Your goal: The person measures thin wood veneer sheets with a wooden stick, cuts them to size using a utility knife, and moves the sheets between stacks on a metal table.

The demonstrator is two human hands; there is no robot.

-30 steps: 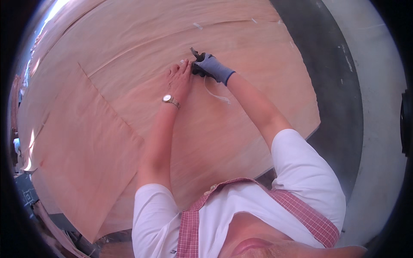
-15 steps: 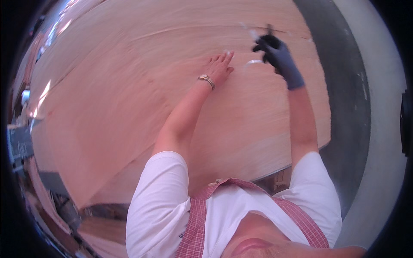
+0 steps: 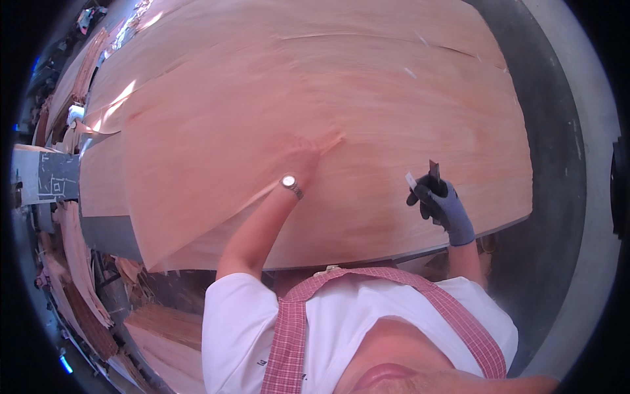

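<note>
Large thin sheets of pinkish wood veneer (image 3: 197, 151) lie overlapping in front of me. My left hand (image 3: 303, 156), bare with a watch (image 3: 289, 180) at the wrist, is at the slanting edge of the upper sheet. Motion smears its fingers, so their grip is unclear. Over the right part of the veneer, my right hand (image 3: 441, 205) wears a grey-blue glove with dark fingers. It is closed round a flat dark blade-like tool (image 3: 434, 171) that points away from me. A small white strip (image 3: 411, 180) sticks out beside its fingertips.
Short white strips (image 3: 410, 72) lie on the far veneer, near a long dark seam (image 3: 367, 35). At the left are a grey marked metal part (image 3: 59, 177) and stacked veneer (image 3: 82, 262). A wood stack (image 3: 167, 335) stands low on the near left. Grey floor (image 3: 551, 131) runs along the right.
Both hands have come nearer to me, the left also moving leftward. The right still holds the dark tool and white strip. The view has shifted, showing more of the left side.
</note>
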